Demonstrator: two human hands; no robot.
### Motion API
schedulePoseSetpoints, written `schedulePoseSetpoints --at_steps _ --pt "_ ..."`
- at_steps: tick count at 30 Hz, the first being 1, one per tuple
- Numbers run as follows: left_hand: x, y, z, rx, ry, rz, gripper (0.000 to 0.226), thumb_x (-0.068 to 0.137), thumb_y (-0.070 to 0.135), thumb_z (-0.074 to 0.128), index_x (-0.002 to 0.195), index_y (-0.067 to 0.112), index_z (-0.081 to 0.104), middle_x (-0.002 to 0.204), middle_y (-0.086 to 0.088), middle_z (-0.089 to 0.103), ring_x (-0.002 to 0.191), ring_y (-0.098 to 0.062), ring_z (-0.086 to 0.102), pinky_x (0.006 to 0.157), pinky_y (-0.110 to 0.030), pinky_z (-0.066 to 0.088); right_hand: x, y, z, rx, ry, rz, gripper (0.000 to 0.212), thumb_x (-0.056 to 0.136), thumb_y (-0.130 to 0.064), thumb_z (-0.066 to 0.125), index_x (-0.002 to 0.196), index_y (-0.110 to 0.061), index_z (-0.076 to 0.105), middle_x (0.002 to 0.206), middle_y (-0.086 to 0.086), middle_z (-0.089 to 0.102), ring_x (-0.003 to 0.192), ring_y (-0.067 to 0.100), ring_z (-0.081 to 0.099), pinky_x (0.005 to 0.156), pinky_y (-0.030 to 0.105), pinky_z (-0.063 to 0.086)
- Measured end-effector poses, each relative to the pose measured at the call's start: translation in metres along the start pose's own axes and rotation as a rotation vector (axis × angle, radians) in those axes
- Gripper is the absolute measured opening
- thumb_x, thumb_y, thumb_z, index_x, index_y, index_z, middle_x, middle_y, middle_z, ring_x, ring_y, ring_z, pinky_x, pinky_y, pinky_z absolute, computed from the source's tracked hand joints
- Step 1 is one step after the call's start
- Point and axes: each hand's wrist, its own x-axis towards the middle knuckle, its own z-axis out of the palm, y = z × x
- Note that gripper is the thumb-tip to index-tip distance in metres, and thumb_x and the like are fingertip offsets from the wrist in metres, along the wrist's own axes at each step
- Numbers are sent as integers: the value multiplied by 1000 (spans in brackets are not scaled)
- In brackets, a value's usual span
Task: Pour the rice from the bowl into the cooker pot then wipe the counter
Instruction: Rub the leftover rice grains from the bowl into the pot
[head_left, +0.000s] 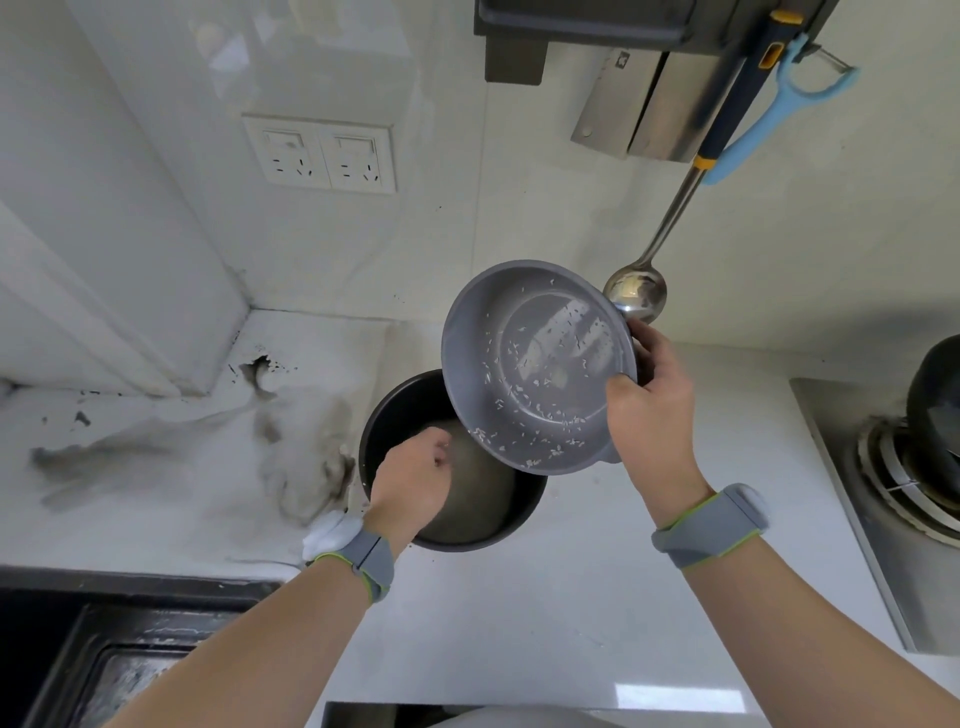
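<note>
Rice (470, 488) lies mostly in the cooker pot (387, 415) now, a pale heap at the bottom of the dark vessel, which stands on the white counter (571, 597); only stray grains cling to the inside of the grey bowl (535, 364); the bowl is tipped steeply above the pot's far right edge, its open face turned toward the person and its lower rim hanging over the pot's mouth; the right hand (652, 410) grips the bowl by its right rim, thumb inside and fingers curled behind; the left hand (415, 478) reaches down into the pot from its near side, fingers loosely bunched, and whether they pinch any grains I cannot tell; left of the pot the counter carries dark smears and a white cloth (332, 532) just beside the left wrist; beyond the pot, a ladle (636, 296) hangs on the wall behind the bowl; right of the pot sits a stove (883, 499), well apart; the pouring step looks all but done, with the stuck grains the only leftover; the next move seems to call for knocking or brushing those grains down into the pot, then setting the bowl aside and taking up the cloth for the wiping.
</note>
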Motion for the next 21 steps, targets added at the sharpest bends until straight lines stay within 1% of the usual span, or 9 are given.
schedulePoseSetpoints --at_steps 2,5,8,11,13,15,17,19,21 --pt "-4 4 -1 153 9 35 35 98 25 51 131 33 61 114 7 71 102 -22 67 83 -31 52 -1 0 0 9 -3 7 67 76 -10 49 139 -30 61 115 -19 74 104 -1 71 79 16 57" --pt "-9 9 -4 300 36 89 22 98 25 47 109 32 64 104 6 70 87 -24 66 79 -39 59 -2 2 -1 12 -12 13 61 77 -8 49 128 -39 62 106 -25 76 100 -4 72 75 13 56" --pt "-12 9 -6 294 62 133 36 96 13 48 125 29 62 120 5 61 98 -25 63 80 -38 55 -1 7 -4 -8 -20 14 61 80 -5 50 128 -39 63 108 -22 76 99 -1 72 75 16 57" --pt "-13 15 -12 231 208 210 27 94 9 46 97 30 64 96 9 62 79 -20 60 65 -34 50 0 11 -7 -11 -20 29 65 78 -11 51 140 -27 61 117 -15 75 103 3 73 80 21 59" --pt "-12 22 -14 256 292 320 20 94 15 46 91 26 63 88 8 61 76 -20 57 63 -35 49 -2 13 -7 -12 -28 44 67 77 -13 51 142 -27 59 120 -14 74 106 6 72 85 28 61" --pt "-10 33 -15 264 348 453 28 95 29 42 99 21 68 95 3 65 84 -21 57 72 -36 50 -6 15 -6 -18 -50 56 68 77 -12 51 143 -28 58 121 -14 73 107 7 72 87 33 61" --pt "-7 48 -14 283 346 578 40 98 33 40 120 16 69 115 -2 67 100 -22 59 87 -33 51 -11 17 -3 -13 -83 65 68 78 -10 51 144 -27 56 118 -15 72 97 1 72 80 30 60" --pt "-2 64 -10 315 274 604 51 102 34 43 147 11 51 145 -9 55 132 -27 52 113 -38 43 -16 18 -1 -7 -133 75 68 81 -6 51 145 -29 55 116 -14 71 91 -3 71 74 25 59" --pt "3 82 -5 296 176 527 70 103 36 44 162 6 21 168 -15 25 156 -30 23 128 -42 21 -21 17 2 8 -205 81 71 82 -2 49 146 -30 56 117 -7 71 88 -2 71 68 19 57"
